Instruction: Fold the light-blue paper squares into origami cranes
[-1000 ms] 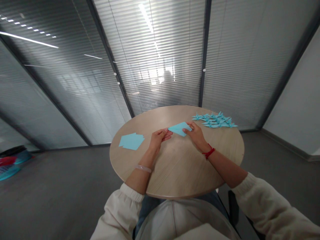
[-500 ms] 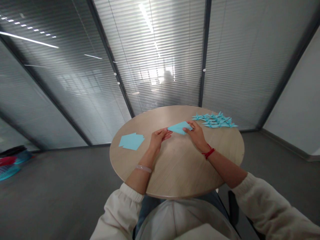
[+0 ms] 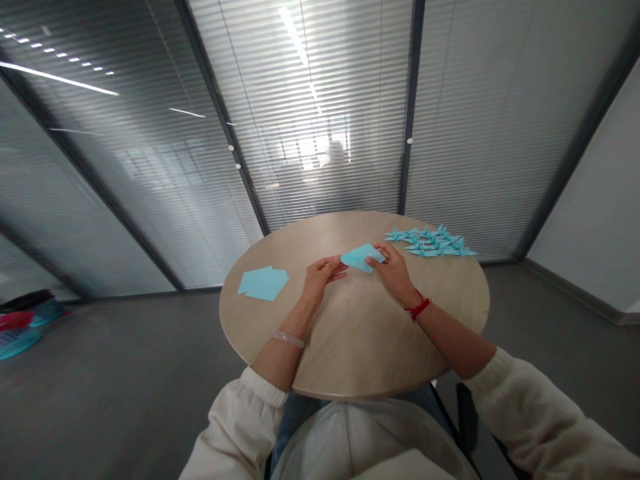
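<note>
A folded light-blue paper sheet [image 3: 361, 257] is held just above the round wooden table [image 3: 360, 340]. My left hand [image 3: 323, 277] pinches its left corner with closed fingers. On the paper's right side my right hand [image 3: 395, 270], with a red string at the wrist, grips the edge. A stack of flat blue sheets [image 3: 263, 282] lies on the table to the left of my left hand. Several folded blue paper cranes [image 3: 430, 241] lie at the table's far right.
Glass walls with blinds [image 3: 320, 113] stand behind the table, and a blurred person shows through them. A coloured basket [image 3: 20, 327] sits on the grey floor at far left. A dark chair part [image 3: 465, 413] shows by my right arm.
The paper's left point has drawn in a little toward my right hand, so the sheet looks shorter. Both hands stay in nearly the same place.
</note>
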A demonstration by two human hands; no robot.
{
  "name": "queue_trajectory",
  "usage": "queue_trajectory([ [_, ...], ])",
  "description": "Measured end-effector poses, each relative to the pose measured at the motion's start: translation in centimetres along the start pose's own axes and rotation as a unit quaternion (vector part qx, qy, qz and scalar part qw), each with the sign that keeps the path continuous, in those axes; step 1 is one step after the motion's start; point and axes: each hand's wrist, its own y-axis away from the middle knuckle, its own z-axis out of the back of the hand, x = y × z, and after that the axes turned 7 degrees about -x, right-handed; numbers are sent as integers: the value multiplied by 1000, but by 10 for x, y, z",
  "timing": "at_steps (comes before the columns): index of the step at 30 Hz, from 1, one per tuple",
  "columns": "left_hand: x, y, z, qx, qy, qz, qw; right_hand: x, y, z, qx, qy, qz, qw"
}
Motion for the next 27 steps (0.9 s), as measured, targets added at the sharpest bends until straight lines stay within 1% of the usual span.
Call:
queue_trajectory([
  [8,2,1,-1,14,-18,-11,1000,7,3,-1,7,15,1,1000],
  [14,8,-1,2,10,-14,-23,1000,9,4,-1,11,14,2,1000],
  [21,6,-1,4,-1,-27,-37,999,8,5,-3,51,12,0,999],
  [27,3,2,3,3,-47,-25,999,6,4,-2,81,72,17,994],
])
